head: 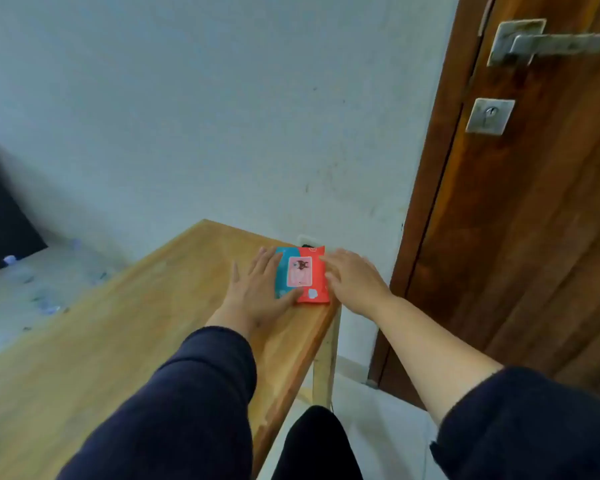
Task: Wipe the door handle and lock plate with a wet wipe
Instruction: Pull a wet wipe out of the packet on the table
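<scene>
A teal and red wet wipe pack (303, 276) lies flat near the far right corner of the wooden table (125, 341). My left hand (260, 292) rests flat on its left side, thumb across the front edge. My right hand (354, 278) touches its right edge with fingers spread. On the brown door (534, 237) at the upper right are the metal handle (561, 43) and, below it, the square lock plate (489, 116) with a keyhole.
A pale wall (222, 116) stands behind the table. A wall socket (307, 240) peeks out behind the pack. A dark object (0, 209) and a grey surface with small scraps (32, 292) lie at the left. The table's leg (324, 358) is near the door frame.
</scene>
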Action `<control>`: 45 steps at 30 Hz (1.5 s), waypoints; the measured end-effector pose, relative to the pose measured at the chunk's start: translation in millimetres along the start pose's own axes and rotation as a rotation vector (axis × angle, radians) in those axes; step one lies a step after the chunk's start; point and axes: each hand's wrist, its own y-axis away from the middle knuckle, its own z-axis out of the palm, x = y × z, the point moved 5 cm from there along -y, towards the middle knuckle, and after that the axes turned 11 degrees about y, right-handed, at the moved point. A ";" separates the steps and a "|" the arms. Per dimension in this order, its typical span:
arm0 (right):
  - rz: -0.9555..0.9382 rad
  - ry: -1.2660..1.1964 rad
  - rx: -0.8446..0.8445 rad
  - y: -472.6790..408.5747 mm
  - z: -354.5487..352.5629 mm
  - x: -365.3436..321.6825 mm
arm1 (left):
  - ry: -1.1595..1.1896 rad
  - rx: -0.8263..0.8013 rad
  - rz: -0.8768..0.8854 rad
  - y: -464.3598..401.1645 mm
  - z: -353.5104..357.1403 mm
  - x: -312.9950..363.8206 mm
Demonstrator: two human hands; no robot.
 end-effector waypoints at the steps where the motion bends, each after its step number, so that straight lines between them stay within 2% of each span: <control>1: -0.012 -0.013 -0.018 -5.6 6.1 -2.2 | -0.036 -0.033 -0.013 -1.1 4.1 -4.2; 4: -0.008 -0.079 -0.073 -15.0 17.5 -4.0 | -0.077 -0.100 -0.020 -5.9 11.0 -12.0; 11: -0.034 -0.106 -0.063 -27.8 26.7 -8.4 | -0.049 -0.150 0.014 -18.7 14.5 -13.3; 20: -0.157 0.079 -0.098 -32.1 21.7 -15.3 | -0.119 -0.125 0.029 -19.4 27.4 -15.4; 27: -0.213 0.180 -0.007 -30.0 22.4 -20.9 | -0.124 -0.130 0.024 -18.3 27.5 -15.2; 33: -0.032 0.029 0.091 -45.5 17.7 -14.5 | -0.068 -0.116 0.016 -19.3 27.6 -16.0; 38: 0.134 -0.080 0.070 -59.4 18.7 -5.3 | 0.092 -0.022 0.050 -17.4 21.7 -14.8; 45: 0.150 -0.160 0.070 -62.2 21.1 -6.1 | 0.180 0.048 0.171 -13.4 16.1 -11.6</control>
